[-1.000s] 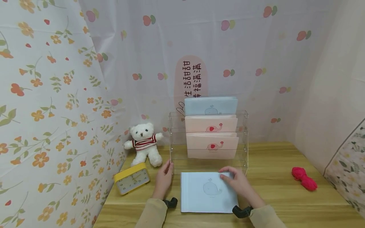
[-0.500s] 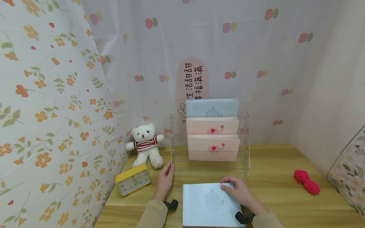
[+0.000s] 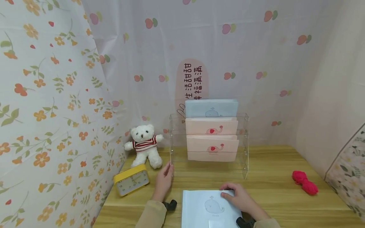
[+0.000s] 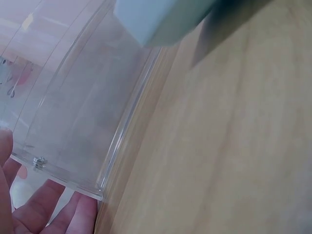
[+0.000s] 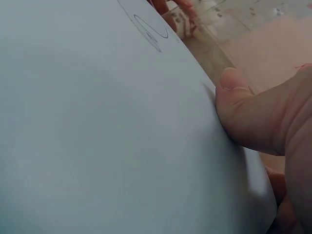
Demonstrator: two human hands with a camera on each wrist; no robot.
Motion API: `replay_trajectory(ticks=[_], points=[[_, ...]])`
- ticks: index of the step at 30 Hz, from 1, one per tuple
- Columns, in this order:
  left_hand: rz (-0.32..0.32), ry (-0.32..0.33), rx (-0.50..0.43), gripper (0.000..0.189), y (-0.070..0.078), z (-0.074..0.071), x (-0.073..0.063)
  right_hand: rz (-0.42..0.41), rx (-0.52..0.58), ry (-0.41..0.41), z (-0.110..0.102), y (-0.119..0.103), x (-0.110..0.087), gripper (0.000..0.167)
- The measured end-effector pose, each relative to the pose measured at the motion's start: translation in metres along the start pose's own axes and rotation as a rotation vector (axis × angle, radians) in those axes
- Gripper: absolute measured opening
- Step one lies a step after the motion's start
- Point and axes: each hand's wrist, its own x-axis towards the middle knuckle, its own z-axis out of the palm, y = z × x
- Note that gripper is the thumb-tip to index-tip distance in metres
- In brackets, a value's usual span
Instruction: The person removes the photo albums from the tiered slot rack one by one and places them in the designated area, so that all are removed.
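Observation:
My right hand point(image 3: 239, 199) pinches the far right part of a light blue book point(image 3: 195, 207) with a whale drawing on its cover. In the right wrist view its thumb point(image 5: 239, 109) lies on the cover point(image 5: 107, 126) near the edge, with fingers partly hidden below. The book is at the front of the table, its near edge out of view. My left hand point(image 3: 163, 183) holds the lower left side of a clear acrylic rack point(image 3: 246, 155). In the left wrist view its fingers point(image 4: 39, 207) are around the transparent side panel point(image 4: 73, 183).
The tiered rack bears a blue whale book point(image 3: 199, 109) on top and pink elephant books point(image 3: 196, 126) on the tiers below. Left of it are a white teddy bear point(image 3: 154, 156) and a yellow clock point(image 3: 132, 182). Pink yarn point(image 3: 305, 182) lies at the right on the wooden table point(image 3: 279, 196).
My right hand has drawn the blue book toward me, away from the rack's foot. The left hand stays at the rack's left side.

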Motion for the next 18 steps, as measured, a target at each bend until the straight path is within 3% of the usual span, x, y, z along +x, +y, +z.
replay_trajectory(ticks=[7, 18], points=[[-0.018, -0.003, 0.001, 0.047, 0.004, -0.001, -0.001, 0.012, -0.045, -0.034, 0.000, 0.000, -0.008, 0.014], [0.005, 0.005, 0.021, 0.046, 0.004, -0.001, -0.001, -0.072, -0.067, -0.078, -0.002, -0.007, -0.016, 0.011]])
